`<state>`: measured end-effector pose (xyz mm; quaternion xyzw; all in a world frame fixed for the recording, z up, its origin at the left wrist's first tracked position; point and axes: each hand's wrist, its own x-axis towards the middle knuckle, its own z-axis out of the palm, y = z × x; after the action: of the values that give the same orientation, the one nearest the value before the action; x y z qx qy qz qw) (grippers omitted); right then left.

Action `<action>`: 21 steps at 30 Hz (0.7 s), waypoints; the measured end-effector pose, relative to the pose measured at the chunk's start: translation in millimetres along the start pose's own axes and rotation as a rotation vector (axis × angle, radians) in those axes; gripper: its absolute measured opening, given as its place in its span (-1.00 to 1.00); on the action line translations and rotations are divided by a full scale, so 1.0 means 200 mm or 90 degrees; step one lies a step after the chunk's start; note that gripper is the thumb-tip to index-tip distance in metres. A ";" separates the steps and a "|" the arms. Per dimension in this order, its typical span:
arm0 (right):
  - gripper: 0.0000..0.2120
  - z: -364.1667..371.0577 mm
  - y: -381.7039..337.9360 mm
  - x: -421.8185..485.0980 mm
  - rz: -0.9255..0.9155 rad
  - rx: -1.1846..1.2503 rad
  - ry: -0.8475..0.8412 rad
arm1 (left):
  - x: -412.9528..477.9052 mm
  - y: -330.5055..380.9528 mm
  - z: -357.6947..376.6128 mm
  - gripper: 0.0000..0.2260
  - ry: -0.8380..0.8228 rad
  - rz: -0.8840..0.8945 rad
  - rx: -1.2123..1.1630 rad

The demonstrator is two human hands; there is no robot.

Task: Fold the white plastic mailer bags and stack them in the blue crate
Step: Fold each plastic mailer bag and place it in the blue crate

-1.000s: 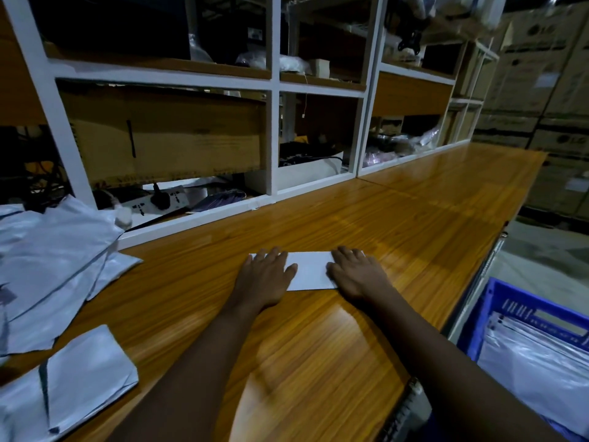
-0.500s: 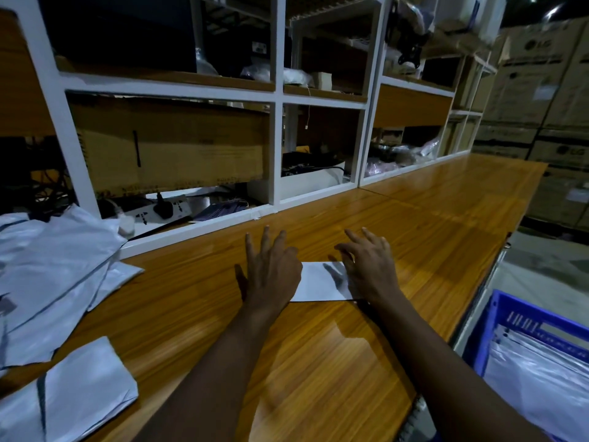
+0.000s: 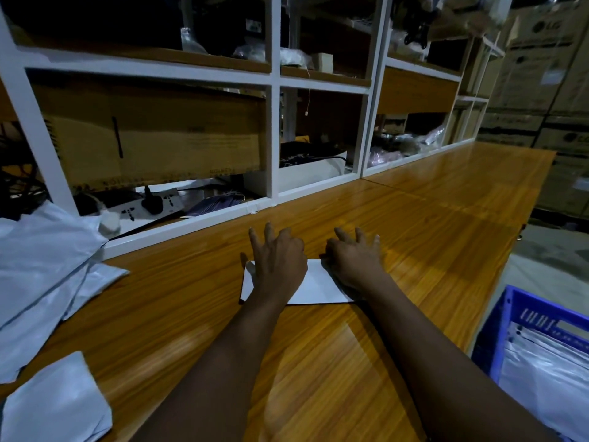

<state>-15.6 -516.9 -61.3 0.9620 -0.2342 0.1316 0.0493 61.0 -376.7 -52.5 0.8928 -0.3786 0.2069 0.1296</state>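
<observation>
Two flat hands, left hand [image 3: 280,263] & right hand [image 3: 353,260], fingers spread & gripping nothing, press the folded white plastic mailer bag [image 3: 315,290] onto the orange wooden bench [image 3: 318,362], prob. to set its crease.

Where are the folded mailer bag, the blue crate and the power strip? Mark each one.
folded mailer bag [image 3: 317,288]: head view, bare white middle.
blue crate [image 3: 494,339]: head view, left wall.
power strip [image 3: 173,204]: head view, white top face.

Forearms forward — left hand [image 3: 279,263] and right hand [image 3: 353,260] palm-down, fingers straight, apart.
</observation>
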 end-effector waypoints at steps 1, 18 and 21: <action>-0.65 0.00 0.00 -0.01 -0.007 -0.010 0.007 | 0.00 0.00 0.00 -0.74 -0.002 0.005 0.002; -0.42 -0.13 0.01 -0.35 -0.051 0.073 0.176 | -0.20 0.15 -0.18 -0.74 0.052 0.078 0.046; -0.36 -0.18 0.10 -0.45 -0.026 0.097 0.178 | -0.25 0.24 -0.20 -0.79 0.068 0.119 0.064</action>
<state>-110.5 -490.1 -50.9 0.9398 -0.1947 0.2806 0.0113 -16.5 -362.0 -36.8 0.8468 -0.4418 0.2838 0.0844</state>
